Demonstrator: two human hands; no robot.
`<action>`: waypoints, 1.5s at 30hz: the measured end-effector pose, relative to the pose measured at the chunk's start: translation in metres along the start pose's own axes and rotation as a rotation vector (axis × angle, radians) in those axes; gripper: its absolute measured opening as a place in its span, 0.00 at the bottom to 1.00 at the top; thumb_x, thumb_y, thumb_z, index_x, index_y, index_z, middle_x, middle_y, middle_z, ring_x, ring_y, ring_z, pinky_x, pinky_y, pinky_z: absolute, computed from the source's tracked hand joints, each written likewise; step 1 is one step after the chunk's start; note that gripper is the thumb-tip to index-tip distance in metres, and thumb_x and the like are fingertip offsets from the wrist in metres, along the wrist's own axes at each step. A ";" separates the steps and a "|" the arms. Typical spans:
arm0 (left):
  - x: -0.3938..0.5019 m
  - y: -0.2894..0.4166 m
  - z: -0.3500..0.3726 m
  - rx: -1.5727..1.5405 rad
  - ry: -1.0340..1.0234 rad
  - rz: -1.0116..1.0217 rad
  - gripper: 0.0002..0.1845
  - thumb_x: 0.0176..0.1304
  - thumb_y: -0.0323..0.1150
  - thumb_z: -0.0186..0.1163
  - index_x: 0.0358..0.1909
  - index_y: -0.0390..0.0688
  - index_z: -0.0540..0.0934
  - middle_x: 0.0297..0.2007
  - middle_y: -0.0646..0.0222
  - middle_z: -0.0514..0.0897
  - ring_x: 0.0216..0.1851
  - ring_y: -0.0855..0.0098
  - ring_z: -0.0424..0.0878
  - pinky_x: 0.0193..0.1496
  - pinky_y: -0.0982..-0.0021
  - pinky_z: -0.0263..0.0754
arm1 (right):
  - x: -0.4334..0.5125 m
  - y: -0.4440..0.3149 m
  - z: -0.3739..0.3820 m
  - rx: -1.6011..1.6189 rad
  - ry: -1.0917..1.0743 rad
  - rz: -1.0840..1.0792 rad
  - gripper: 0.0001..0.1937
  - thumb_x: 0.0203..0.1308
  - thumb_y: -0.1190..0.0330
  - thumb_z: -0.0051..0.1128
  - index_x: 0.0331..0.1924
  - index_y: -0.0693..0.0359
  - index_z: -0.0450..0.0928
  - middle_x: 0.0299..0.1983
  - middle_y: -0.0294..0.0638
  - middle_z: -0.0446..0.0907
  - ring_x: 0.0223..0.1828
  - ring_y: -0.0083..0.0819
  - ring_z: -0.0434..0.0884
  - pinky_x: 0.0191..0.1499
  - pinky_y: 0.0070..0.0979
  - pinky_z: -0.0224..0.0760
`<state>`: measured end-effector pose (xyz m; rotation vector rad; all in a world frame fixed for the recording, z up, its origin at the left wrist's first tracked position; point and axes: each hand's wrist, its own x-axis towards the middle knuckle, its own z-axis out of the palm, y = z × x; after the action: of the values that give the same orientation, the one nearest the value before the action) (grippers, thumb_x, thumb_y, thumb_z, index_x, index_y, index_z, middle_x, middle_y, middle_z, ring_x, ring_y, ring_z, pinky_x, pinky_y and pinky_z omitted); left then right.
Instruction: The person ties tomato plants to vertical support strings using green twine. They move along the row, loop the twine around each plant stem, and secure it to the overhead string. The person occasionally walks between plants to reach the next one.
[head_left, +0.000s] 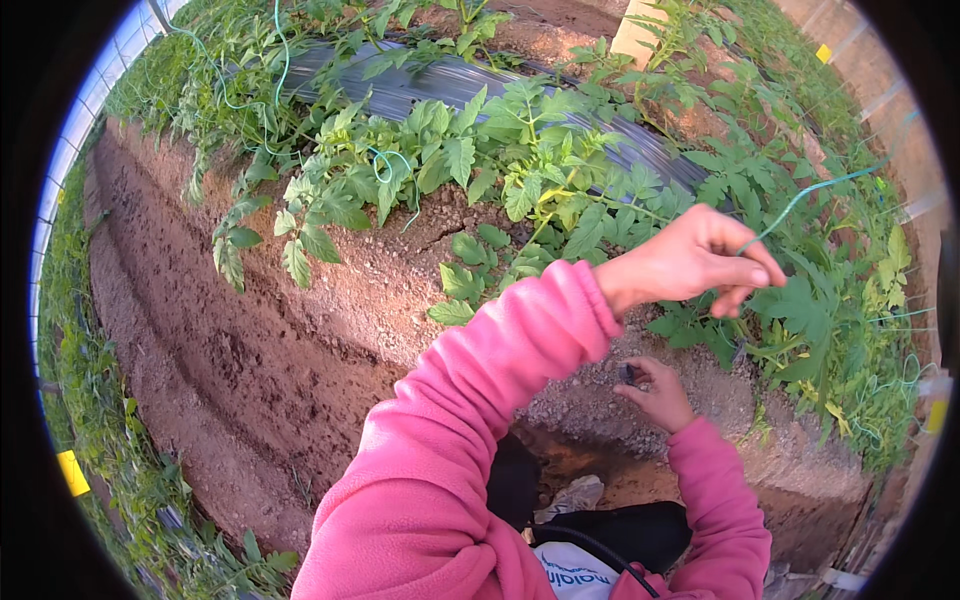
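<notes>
My left hand (697, 259) reaches across to the right above the tomato plants (532, 172), its thumb and fingers pinched on a green twine (814, 187). From these fingers the twine runs up and to the right. Below it, close to the soil side of the raised bed (570, 401), my right hand (660, 394) holds a small dark object (628, 374) between thumb and fingertips; its kind is unclear. Tomato leaves (802, 307) hang just right of both hands. A loose end of blue-green twine (390, 166) lies curled among leaves left of my hands.
Dark plastic mulch film (420, 79) covers the bed top behind the plants. A bare soil furrow (247, 352) runs along the left. A pale post (639, 34) stands at the back. Yellow cards (73, 472) hang by the neighbouring rows. Crumpled clear plastic (574, 495) lies by my legs.
</notes>
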<state>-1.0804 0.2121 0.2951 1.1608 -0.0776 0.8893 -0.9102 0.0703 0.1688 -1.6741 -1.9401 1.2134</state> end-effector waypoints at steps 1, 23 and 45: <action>-0.028 -0.014 -0.012 -0.262 0.048 -0.020 0.13 0.68 0.26 0.52 0.52 0.35 0.77 0.16 0.74 0.73 0.12 0.85 0.65 0.19 0.79 0.68 | -0.002 0.007 -0.007 0.012 0.030 0.116 0.20 0.49 0.72 0.70 0.48 0.63 0.78 0.41 0.38 0.81 0.41 0.26 0.79 0.45 0.22 0.73; -0.211 0.042 -0.037 0.241 1.298 0.310 0.08 0.70 0.32 0.54 0.44 0.42 0.80 0.21 0.79 0.74 0.15 0.88 0.57 0.15 0.83 0.50 | 0.217 0.009 0.040 0.442 0.528 -0.177 0.09 0.61 0.68 0.59 0.40 0.66 0.78 0.30 0.37 0.80 0.27 0.28 0.78 0.33 0.27 0.72; 0.010 -0.201 -0.123 0.948 1.675 0.187 0.04 0.65 0.26 0.51 0.34 0.36 0.74 0.41 0.53 0.75 0.44 0.51 0.72 0.49 0.59 0.66 | 0.277 -0.063 -0.103 0.838 0.389 -0.105 0.08 0.64 0.70 0.54 0.44 0.64 0.75 0.34 0.41 0.80 0.28 0.26 0.75 0.29 0.20 0.68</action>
<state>-0.9919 0.2965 0.0934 0.8621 1.7649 1.9045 -0.9550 0.3677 0.1976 -1.2110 -1.0419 1.2802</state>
